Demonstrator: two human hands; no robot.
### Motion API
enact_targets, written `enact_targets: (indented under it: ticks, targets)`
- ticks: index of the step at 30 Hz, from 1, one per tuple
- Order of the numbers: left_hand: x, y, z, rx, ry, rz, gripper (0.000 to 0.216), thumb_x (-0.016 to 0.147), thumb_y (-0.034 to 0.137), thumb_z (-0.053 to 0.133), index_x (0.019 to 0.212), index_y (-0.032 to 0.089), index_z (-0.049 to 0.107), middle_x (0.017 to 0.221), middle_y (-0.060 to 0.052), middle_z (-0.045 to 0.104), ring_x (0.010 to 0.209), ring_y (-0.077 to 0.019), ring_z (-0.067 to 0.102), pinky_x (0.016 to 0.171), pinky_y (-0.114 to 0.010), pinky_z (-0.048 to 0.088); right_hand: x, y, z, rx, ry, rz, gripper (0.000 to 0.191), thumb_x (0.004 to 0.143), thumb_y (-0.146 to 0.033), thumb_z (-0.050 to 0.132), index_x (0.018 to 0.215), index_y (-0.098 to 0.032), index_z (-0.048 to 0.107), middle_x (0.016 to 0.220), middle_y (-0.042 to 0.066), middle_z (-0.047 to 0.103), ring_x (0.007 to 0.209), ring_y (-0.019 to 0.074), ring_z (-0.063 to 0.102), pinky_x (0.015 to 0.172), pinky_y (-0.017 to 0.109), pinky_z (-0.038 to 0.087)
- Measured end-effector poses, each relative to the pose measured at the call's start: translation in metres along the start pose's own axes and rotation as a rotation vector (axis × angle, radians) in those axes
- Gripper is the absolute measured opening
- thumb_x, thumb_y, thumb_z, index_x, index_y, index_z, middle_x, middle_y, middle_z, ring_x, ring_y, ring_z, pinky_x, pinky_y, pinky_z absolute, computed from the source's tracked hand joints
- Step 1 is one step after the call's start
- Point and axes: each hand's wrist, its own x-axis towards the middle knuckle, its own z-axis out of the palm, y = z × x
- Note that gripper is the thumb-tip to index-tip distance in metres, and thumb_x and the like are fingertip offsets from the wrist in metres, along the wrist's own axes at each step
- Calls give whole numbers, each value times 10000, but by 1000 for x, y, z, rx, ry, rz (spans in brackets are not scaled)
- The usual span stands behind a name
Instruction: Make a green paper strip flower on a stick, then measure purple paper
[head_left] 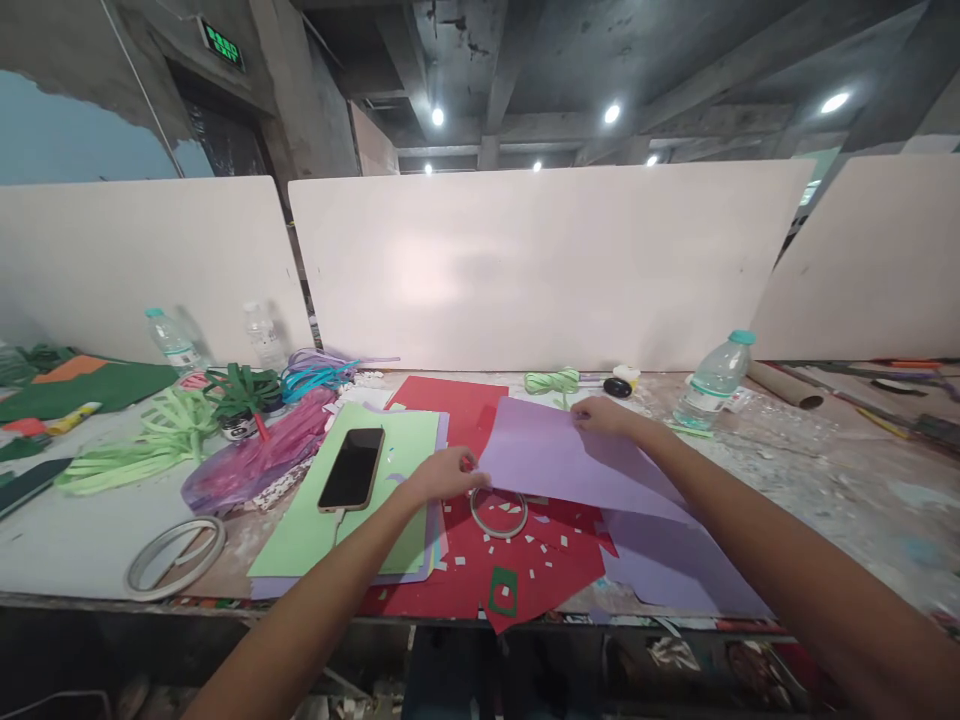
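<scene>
A sheet of purple paper [547, 455] is held up at a slant over the table. My left hand [448, 474] has its fingers curled around the sheet's near left corner. At the far edge, my right hand [600, 416] pinches the paper between thumb and fingers. Beneath lies red paper [559, 590] strewn with small pale scraps, and a roll of tape [501, 534] partly covered by the sheet. More purple paper [675, 570] rests under the lifted sheet at the right. A small green paper frame [503, 578] lies near the table's front edge.
Left of my hands, a phone [351, 468] with a cable lies on stacked green paper [416, 430]. Another tape roll [217, 540], pink plastic [262, 455] and green strips [142, 450] are further left. A bottle [716, 380] stands right, beside a cardboard tube [784, 385]. White panels [540, 270] back the table.
</scene>
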Motion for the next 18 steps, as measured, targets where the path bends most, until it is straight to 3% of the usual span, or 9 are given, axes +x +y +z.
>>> enact_targets:
  ticks: [4, 6, 9, 11, 14, 18]
  targets:
    - [-8, 19, 17, 243, -97, -15, 280, 834, 373, 639, 1011, 156, 623, 948, -57, 649, 869, -190, 619, 804, -386, 507, -7, 18, 35, 10, 27, 29, 314, 924, -329, 557, 1193, -168, 577, 1204, 89, 591, 1004, 211, 609, 841, 412, 524]
    - [-11, 25, 20, 318, -114, -23, 297, 901, 361, 565, 1097, 139, 594, 1017, -71, 632, 900, -179, 615, 817, -394, 514, -8, 26, 42, 18, 61, 22, 311, 926, -328, 555, 1193, -171, 577, 1210, 91, 588, 1009, 210, 607, 846, 413, 522]
    - [-14, 25, 14, 379, -103, -31, 338, 863, 316, 610, 1159, 156, 578, 1005, -67, 650, 870, -184, 628, 778, -367, 519, -7, 37, 43, 30, 109, 6, 307, 927, -327, 553, 1190, -171, 578, 1205, 91, 591, 1007, 207, 608, 847, 413, 522]
    - [-13, 18, -2, 399, -67, -37, 348, 769, 238, 666, 1111, 189, 622, 945, -48, 683, 837, -197, 641, 734, -321, 506, -7, 44, 40, 42, 131, -11, 305, 928, -328, 551, 1188, -172, 580, 1204, 90, 591, 1004, 207, 609, 845, 410, 523]
    - [-2, -4, -41, 431, 27, -67, 220, 756, 211, 626, 968, 207, 685, 937, -41, 702, 857, -195, 647, 750, -281, 482, -9, 49, 38, 74, 145, -52, 302, 928, -332, 550, 1181, -172, 585, 1202, 85, 593, 1002, 210, 609, 842, 406, 524]
    - [18, -42, -91, 466, 151, -158, 213, 832, 307, 618, 956, 138, 657, 923, -62, 679, 875, -187, 629, 851, -377, 479, -11, 34, 43, 122, 130, -126, 288, 925, -340, 554, 1145, -160, 598, 1153, 77, 613, 965, 200, 619, 820, 392, 528]
